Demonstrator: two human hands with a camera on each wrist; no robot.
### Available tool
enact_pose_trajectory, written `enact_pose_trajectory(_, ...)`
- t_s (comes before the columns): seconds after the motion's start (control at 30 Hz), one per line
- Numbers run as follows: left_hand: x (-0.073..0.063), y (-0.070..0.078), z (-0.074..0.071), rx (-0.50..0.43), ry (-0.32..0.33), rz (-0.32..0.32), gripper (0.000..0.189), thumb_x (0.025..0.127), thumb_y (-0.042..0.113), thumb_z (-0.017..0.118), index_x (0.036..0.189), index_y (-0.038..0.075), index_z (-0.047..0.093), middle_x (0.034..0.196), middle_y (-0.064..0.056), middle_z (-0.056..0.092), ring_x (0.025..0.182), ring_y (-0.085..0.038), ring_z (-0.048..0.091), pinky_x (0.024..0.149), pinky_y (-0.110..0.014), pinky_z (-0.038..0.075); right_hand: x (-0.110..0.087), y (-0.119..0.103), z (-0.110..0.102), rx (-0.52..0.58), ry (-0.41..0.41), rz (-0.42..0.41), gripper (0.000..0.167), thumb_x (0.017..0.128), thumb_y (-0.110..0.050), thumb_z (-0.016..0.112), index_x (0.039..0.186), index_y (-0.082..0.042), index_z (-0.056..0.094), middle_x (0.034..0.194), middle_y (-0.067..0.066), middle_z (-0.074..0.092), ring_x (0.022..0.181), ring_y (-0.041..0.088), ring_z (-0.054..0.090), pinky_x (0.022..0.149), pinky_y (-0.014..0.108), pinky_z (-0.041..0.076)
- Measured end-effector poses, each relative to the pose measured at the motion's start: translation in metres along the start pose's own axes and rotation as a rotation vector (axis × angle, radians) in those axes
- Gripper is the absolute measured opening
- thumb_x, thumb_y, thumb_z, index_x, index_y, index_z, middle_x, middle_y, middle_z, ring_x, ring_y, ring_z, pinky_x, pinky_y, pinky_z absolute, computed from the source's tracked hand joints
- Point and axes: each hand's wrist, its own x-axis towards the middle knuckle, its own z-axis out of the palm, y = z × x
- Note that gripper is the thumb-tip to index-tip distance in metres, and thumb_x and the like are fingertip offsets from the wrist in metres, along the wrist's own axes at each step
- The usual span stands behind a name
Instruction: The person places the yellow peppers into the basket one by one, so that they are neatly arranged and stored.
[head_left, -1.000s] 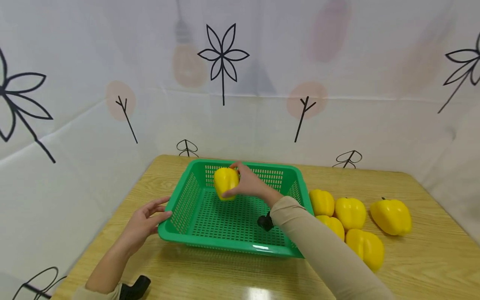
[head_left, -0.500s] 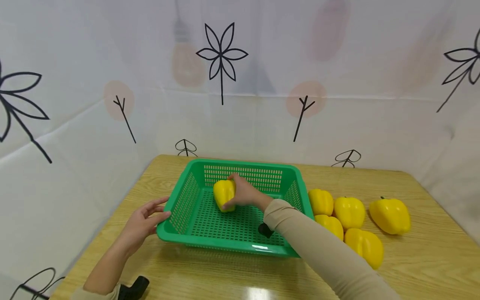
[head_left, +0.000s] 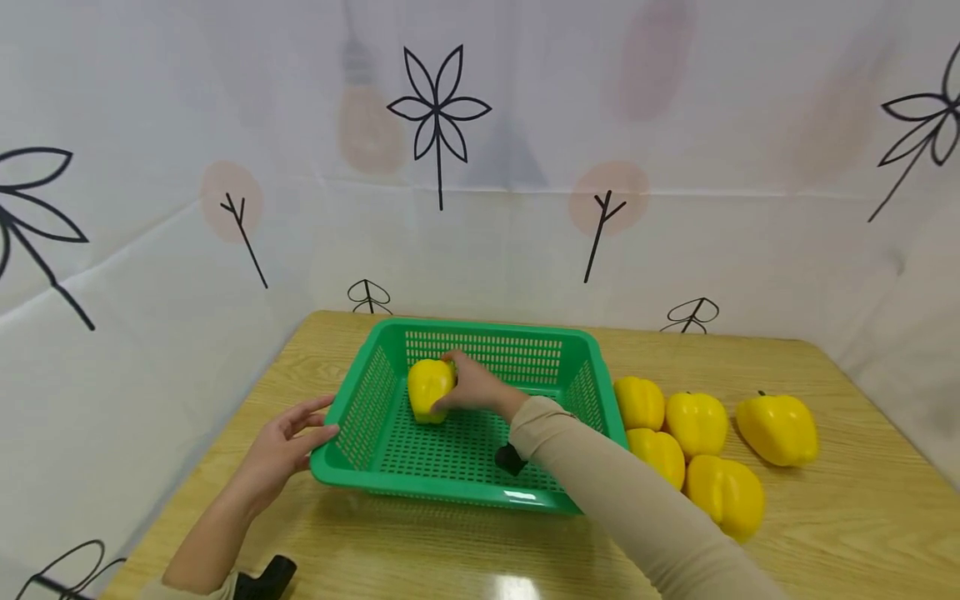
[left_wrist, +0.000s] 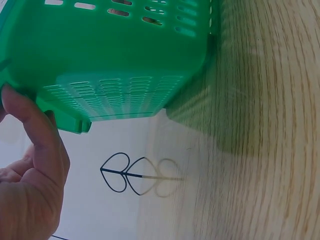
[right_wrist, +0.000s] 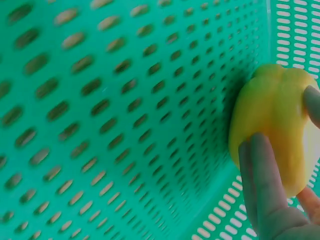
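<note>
In the head view my right hand (head_left: pixel 474 387) grips a yellow bell pepper (head_left: pixel 429 392) inside the left half of a green perforated basket (head_left: pixel 468 497). The right wrist view has the thumb and fingers set around the pepper (right_wrist: pixel 272 120), which is low over the basket floor (right_wrist: pixel 125 100). My left hand (head_left: pixel 273 450) is at the basket's left rim, fingertips touching it. From the left wrist view, relaxed fingers of the left hand (left_wrist: pixel 37 165) meet the underside of the basket rim near a corner (left_wrist: pixel 30 85).
Right of the basket lie several yellow bell peppers (head_left: pixel 696 423), some grouped against its side and one farther right (head_left: pixel 777 429). Everything stands on a wood-grain table (head_left: pixel 847 517). A patterned white cloth (head_left: pixel 510 250) hangs behind. Each wrist wears a black device (head_left: pixel 266 577).
My right hand has lowered the bell pepper toward the basket floor and then shifted it left. The left hand stays at the rim.
</note>
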Motion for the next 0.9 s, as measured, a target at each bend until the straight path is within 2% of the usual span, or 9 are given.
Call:
enact_pose_trajectory(0.2,0.001,-0.001,0.000,0.001,-0.001,0.006,0.061,0.091,0.024,0.062,0.143,0.008,0.035,0.121,-0.017,0.040,0.088,-0.014,0.057,0.072,-0.035,0.053,0.002,-0.005,0.004,0.167,-0.050,0.056,0.080,0.079,-0.005,0.073,0.144,-0.007,0.027,0.120,0.018,0.050,0.105,0.027,0.054,0.084,0.038,0.048)
enact_pose_trajectory(0.43,0.001,0.000,0.001,-0.002,0.002,0.002,0.061,0.091,0.023,0.062,0.143,0.007,0.035,0.120,-0.016,0.041,0.085,-0.013,0.058,0.071,-0.034,0.053,0.006,-0.009,0.007,0.348,-0.096,0.047,0.076,0.082,0.006,0.065,0.146,-0.003,0.024,0.133,0.024,0.041,0.115,0.033,0.048,0.089,0.039,0.047)
enact_pose_trajectory(0.57,0.001,0.000,0.000,0.003,0.004,0.002,0.060,0.091,0.023,0.062,0.143,0.007,0.035,0.119,-0.016,0.041,0.083,-0.012,0.057,0.070,-0.033,0.053,0.008,-0.009,0.008,0.365,-0.100,0.051,0.077,0.081,0.006,0.066,0.146,-0.004,0.024,0.135,0.024,0.038,0.117,0.034,0.046,0.090,0.040,0.045)
enact_pose_trajectory(0.73,0.002,0.000,0.000,0.005,0.001,0.001,0.062,0.091,0.025,0.063,0.143,0.008,0.035,0.120,-0.015,0.041,0.084,-0.012,0.058,0.070,-0.033,0.053,0.008,-0.008,0.003,0.377,-0.058,0.080,0.076,0.081,0.004,0.067,0.145,-0.006,0.027,0.134,0.025,0.036,0.115,0.036,0.048,0.091,0.043,0.045)
enact_pose_trajectory(0.9,0.002,0.000,-0.001,0.010,-0.007,0.000,0.061,0.091,0.025,0.062,0.143,0.009,0.035,0.120,-0.014,0.041,0.085,-0.012,0.058,0.071,-0.034,0.053,0.001,-0.014,-0.005,0.467,-0.065,0.070,0.068,0.082,0.008,0.065,0.142,-0.003,0.033,0.132,0.026,0.038,0.109,0.035,0.052,0.092,0.044,0.044)
